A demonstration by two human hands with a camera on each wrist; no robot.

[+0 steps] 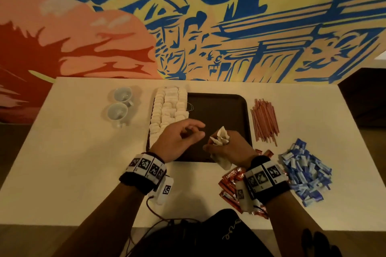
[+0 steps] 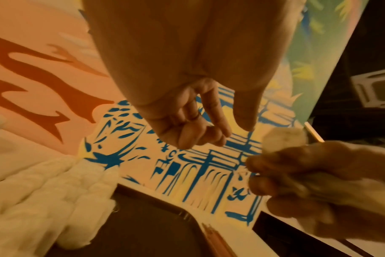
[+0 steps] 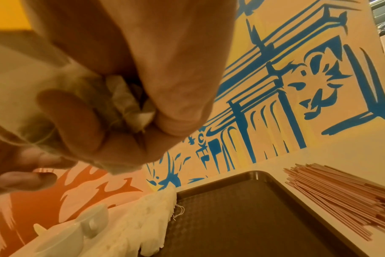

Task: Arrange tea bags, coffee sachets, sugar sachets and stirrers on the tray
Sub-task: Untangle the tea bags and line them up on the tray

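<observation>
The right hand grips a bunch of tea bags above the tray; the left hand, empty and loosely curled, hovers at their nine o'clock, nearer the laid rows at eleven.

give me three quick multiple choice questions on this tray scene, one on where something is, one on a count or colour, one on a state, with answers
1. Where do the stirrers lie?
A. on the table right of the tray
B. inside a cup
C. on the tea bag rows

2. How many cups stand left of the tray?
A. one
B. two
C. four

3. What is the right hand doing?
A. resting flat on the table
B. gripping a bunch of tea bags
C. holding a cup

Answers:
1 A, the red sticks sit off the tray's right edge.
2 B, two white cups show.
3 B, its fingers curl round the bags, while the left hand holds nothing.
</observation>
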